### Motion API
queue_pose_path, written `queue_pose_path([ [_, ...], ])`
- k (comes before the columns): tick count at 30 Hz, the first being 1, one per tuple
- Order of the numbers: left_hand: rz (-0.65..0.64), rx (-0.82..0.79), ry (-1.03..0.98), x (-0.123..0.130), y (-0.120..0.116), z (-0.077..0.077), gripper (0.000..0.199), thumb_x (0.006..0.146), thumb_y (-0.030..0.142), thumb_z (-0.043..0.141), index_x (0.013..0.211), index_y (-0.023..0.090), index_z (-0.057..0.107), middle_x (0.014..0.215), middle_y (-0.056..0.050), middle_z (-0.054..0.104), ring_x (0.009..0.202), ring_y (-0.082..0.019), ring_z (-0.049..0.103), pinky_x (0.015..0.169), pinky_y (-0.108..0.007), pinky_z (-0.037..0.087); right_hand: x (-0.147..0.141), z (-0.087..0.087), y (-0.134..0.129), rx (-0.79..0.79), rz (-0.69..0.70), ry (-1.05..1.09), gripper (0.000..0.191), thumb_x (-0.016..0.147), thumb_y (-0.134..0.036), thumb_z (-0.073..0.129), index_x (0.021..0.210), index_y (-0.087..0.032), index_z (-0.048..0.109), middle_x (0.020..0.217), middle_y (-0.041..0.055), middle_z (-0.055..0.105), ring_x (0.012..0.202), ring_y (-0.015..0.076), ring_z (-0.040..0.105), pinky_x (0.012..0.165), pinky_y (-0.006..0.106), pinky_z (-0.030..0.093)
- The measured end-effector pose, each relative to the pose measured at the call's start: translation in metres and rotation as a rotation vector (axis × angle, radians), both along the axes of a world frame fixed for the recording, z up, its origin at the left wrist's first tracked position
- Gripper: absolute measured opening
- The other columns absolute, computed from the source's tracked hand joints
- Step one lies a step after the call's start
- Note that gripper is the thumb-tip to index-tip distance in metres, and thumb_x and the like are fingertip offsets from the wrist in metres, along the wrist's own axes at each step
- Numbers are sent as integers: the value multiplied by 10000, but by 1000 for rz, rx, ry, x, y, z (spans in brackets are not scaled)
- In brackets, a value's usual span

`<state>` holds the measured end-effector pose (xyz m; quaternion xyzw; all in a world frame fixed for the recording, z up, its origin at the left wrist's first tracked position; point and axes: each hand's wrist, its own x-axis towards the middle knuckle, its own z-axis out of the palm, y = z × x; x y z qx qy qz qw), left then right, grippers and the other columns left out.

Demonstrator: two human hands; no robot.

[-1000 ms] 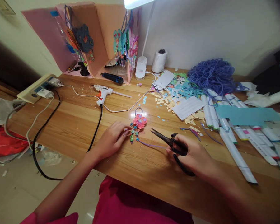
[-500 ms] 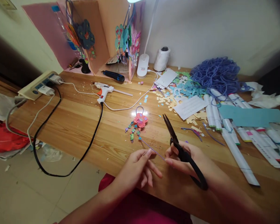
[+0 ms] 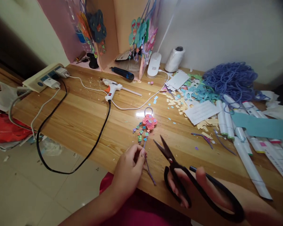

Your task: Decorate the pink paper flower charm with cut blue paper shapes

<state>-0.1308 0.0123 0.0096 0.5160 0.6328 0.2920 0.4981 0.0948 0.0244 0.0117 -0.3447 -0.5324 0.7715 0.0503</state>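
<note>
A pink flower charm (image 3: 149,121) with a cord loop on top and strings of small coloured pieces lies on the wooden table. My left hand (image 3: 131,163) pinches the purple cord (image 3: 150,172) that runs from its lowest string, and the cord's loose end hangs down to the right. In my right hand (image 3: 200,185) are black scissors (image 3: 171,160), fingers through the handles. Their blades are apart and point up and left, to the right of the charm and cord, touching neither.
A glue gun (image 3: 112,89) with a black cable lies left of centre. Paper scraps (image 3: 198,91), a purple cord heap (image 3: 231,80) and white markers (image 3: 250,169) cover the right. Behind stand a thread spool (image 3: 175,59) and a cardboard box (image 3: 108,31).
My left hand has closed on the cord nearer the charm. My right hand has let go of the cord end, moved down and right, and the scissors have opened. The view has shifted.
</note>
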Motion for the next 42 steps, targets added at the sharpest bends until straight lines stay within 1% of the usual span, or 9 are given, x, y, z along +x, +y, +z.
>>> queue_pose_path([
  [4,-35,59,101,-4,1,-1,213,925,305,412,773,199,517,712,20,550,659,-135,501,617,-249,332,2,16,17,-17,217,-84,727,830,-746,83,889,-188,544,732,40,535,650,176,507,686,330,444],
  [8,-62,64,104,-6,2,-1,215,919,292,399,741,202,479,655,37,486,597,-126,439,572,-248,284,-15,29,40,-4,373,-143,745,780,-791,30,752,-193,473,634,28,507,601,167,490,639,316,439],
  [10,-66,62,99,-7,3,-1,218,915,288,395,726,203,464,634,40,460,584,-127,420,560,-249,265,-24,31,49,-17,407,-137,742,758,-812,32,736,-198,447,620,15,485,577,156,474,625,308,428],
  [18,-42,58,35,-10,4,-1,211,893,247,413,688,200,437,627,40,461,571,-119,406,558,-242,274,-35,21,62,-87,376,-66,704,736,-837,93,769,-211,414,639,-22,428,517,129,422,540,283,387],
  [24,-58,48,36,-11,6,-1,214,890,243,412,681,199,424,623,45,441,578,-117,405,566,-246,271,-39,33,65,-131,344,-104,741,698,-855,141,789,-207,489,657,-5,475,587,163,469,661,335,419],
  [27,-59,45,42,-11,7,-1,210,886,237,409,680,199,421,628,43,441,582,-119,403,571,-247,274,-42,32,63,-132,270,-105,705,704,-852,177,744,-216,479,620,-16,467,540,151,454,606,318,413],
  [30,-55,46,56,-11,8,-2,203,883,238,406,685,199,426,630,42,441,582,-120,401,566,-249,265,-41,24,59,-116,232,-94,706,692,-859,166,738,-219,459,587,-30,454,497,137,436,544,301,401],
  [34,-41,52,41,-11,7,-3,198,877,238,413,684,199,422,624,44,436,576,-119,396,564,-244,268,-36,16,56,-82,282,-62,731,679,-870,108,742,-217,432,558,-44,424,460,129,411,502,293,397],
  [42,-26,74,40,-12,7,-4,178,862,208,416,684,197,416,623,49,423,580,-112,391,570,-238,268,-30,13,56,-58,308,-88,740,678,-873,70,738,-217,408,514,-59,388,422,107,361,467,257,353],
])
